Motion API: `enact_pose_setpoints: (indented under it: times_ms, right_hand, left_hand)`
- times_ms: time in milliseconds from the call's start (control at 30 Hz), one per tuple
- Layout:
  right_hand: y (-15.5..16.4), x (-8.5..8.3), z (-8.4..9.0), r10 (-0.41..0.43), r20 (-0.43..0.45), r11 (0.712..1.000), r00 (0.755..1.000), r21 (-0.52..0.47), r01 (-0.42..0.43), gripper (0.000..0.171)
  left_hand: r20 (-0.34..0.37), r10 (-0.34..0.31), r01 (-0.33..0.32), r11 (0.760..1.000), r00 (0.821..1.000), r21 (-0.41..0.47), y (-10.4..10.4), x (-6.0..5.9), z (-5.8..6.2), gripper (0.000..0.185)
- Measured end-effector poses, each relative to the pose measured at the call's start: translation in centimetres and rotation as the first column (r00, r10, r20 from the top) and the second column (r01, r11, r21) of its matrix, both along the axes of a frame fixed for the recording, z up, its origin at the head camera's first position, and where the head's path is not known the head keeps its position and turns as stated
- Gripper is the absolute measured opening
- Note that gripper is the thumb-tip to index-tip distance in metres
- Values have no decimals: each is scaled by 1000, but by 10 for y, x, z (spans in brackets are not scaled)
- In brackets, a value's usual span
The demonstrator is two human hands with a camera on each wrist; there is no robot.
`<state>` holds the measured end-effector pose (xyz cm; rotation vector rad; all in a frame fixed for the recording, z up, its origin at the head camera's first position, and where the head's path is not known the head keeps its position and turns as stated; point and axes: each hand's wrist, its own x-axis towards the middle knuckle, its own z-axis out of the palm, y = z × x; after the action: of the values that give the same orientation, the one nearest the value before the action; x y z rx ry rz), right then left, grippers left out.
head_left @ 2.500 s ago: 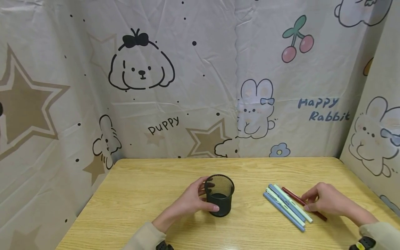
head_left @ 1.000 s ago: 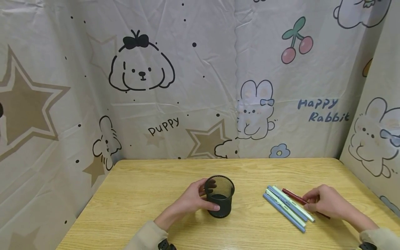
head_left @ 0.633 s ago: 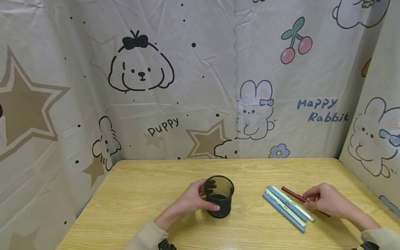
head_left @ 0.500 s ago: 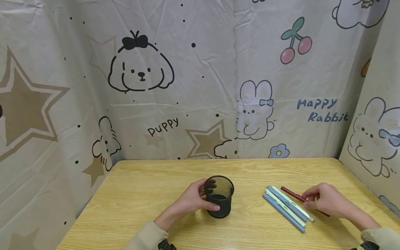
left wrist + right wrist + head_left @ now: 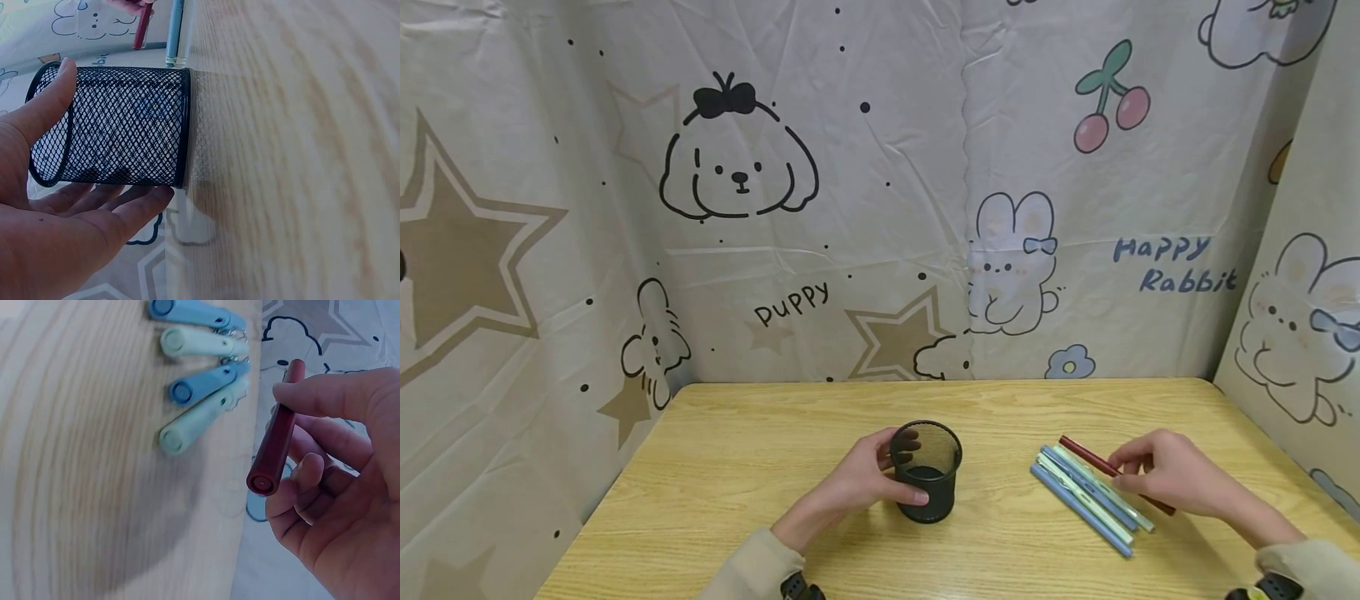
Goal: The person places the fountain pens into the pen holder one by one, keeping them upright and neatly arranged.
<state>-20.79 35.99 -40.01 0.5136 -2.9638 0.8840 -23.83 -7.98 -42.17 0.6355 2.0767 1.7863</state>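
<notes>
A black mesh pen cup [image 5: 927,471] [image 5: 112,128] stands upright near the middle of the wooden table [image 5: 760,450]. My left hand [image 5: 865,479] [image 5: 56,219] grips its left side, thumb at the rim and fingers round the wall. My right hand [image 5: 1165,475] [image 5: 337,481] pinches a dark red pen [image 5: 1086,454] [image 5: 275,447] and holds it just above the table. Beside it lie several blue and pale green pens [image 5: 1086,496] [image 5: 200,381] in a row on the wood.
Printed cartoon cloth [image 5: 880,192] hangs behind the table and along both sides. The table's left half [image 5: 730,500] holds nothing but bare wood. A wristband [image 5: 1262,587] shows at my right sleeve.
My right hand has picked the red pen up off the table and carried it slightly left and up. The left hand and cup have stayed put.
</notes>
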Motion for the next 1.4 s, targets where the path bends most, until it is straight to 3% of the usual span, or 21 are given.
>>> enact_pose_setpoints:
  times_ms: [733, 1400]
  right_hand:
    - [-54, 9, 24, -34, -24, 993, 999, -112, 31, 17]
    - [-89, 6, 38, -31, -78, 982, 996, -190, 15, 19]
  left_hand:
    - [44, 15, -17, 999, 999, 38, 1, -2, -1, 79]
    - [36, 8, -10, 998, 999, 66, 0, -1, -2, 80]
